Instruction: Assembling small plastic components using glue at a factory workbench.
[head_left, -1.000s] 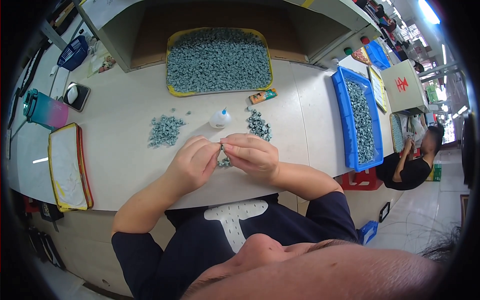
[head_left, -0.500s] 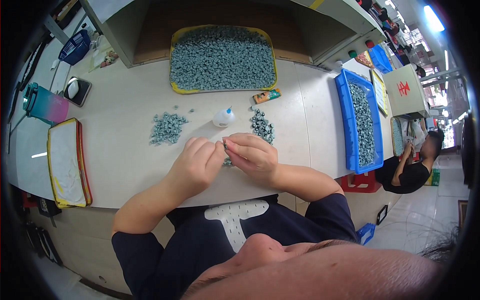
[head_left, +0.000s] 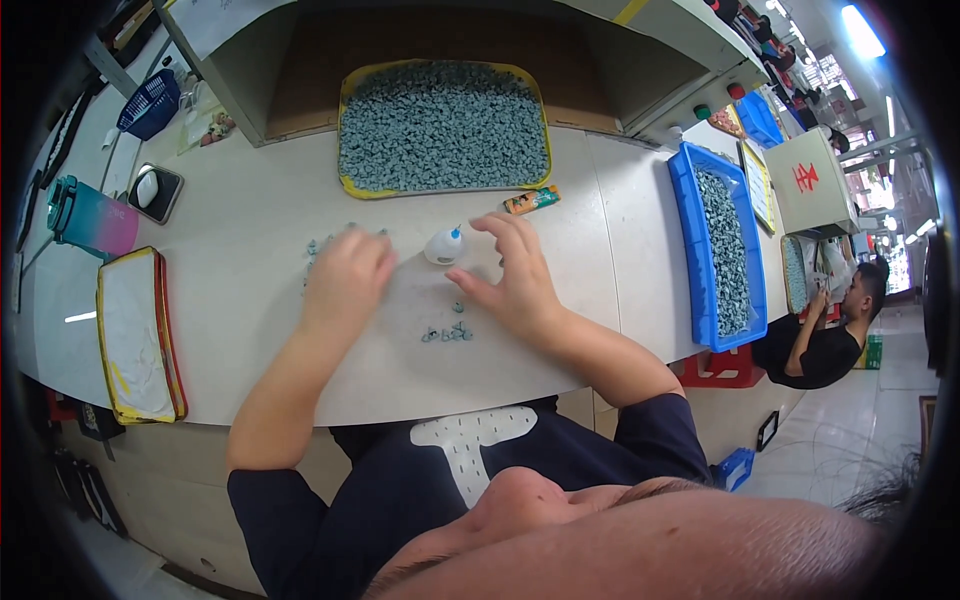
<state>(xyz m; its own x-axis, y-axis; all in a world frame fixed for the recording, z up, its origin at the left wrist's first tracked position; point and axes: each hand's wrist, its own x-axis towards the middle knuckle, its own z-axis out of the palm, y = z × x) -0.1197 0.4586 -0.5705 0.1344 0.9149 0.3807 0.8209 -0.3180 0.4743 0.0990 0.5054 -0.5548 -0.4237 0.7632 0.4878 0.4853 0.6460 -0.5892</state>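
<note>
My left hand (head_left: 345,282) lies knuckles up on the white table (head_left: 250,330), covering a heap of small grey-green parts (head_left: 318,245); only a few pieces show at its far edge. What its fingers hold is hidden. My right hand (head_left: 512,278) hovers with fingers spread just right of a small white squeeze bottle (head_left: 443,246) with a blue tip. A short row of the grey-green parts (head_left: 448,333) lies on the table between my hands, nearer to me.
A yellow-rimmed tray (head_left: 345,120) heaped with the same parts sits at the back. A blue bin (head_left: 690,250) of parts stands at the right. An orange tube (head_left: 531,200), a white tray (head_left: 135,335), a teal bottle (head_left: 92,222). Another person (head_left: 825,335) sits far right.
My hands were pressed together over a part at the table's middle. They have parted: the left went to the left heap, the right opened and moved up right. Assembled parts stay on the table.
</note>
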